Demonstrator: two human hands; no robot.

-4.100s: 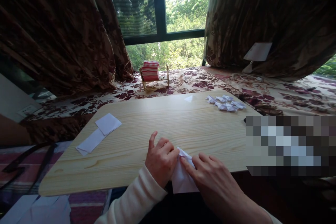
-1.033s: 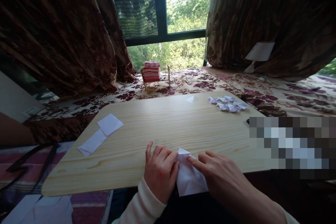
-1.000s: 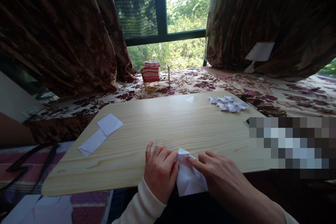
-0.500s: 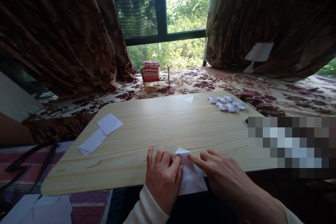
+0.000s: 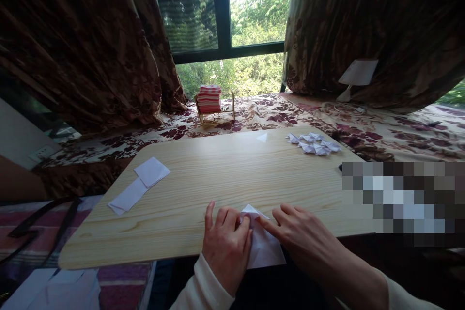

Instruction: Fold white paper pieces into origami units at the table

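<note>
Table (image 5: 189,169) as landmark: pale wood-grain top, smooth, rounded corners. Loose white sheets (image 5: 47,293) below its near left corner, on striped cloth (image 5: 121,295), partly cut off from view. Flat white papers (image 5: 150,173) on table's left part: long strip, squarish piece overlapping, edges crisp. Beyond table's far edge, pile of red-and-white cloth (image 5: 209,99), soft-looking, on small stand. Left hand (image 5: 225,240) at table's near edge, thumb pressed on folded sheet (image 5: 264,252), fingers curled; cannot tell whether pinching or only pinning. Folded sheet at middle of table's near edge, peaked tip on tabletop, wide end extending past the edge. White, thin, matte, creased. Probably very light, bendy, easily creased or torn, maybe slippery on the smooth top; best held flat by tip and side edges. Right hand (image 5: 303,235) on sheet's other side, index fingertip pressed near tip, thumb hidden; grip impossible to tell. Hands close, not touching. Folded paper pieces (image 5: 314,145) clustered at table's far right corner, small, pointed, sharply creased. Lamp (image 5: 359,71) beyond that corner, pale tapered shade.
</note>
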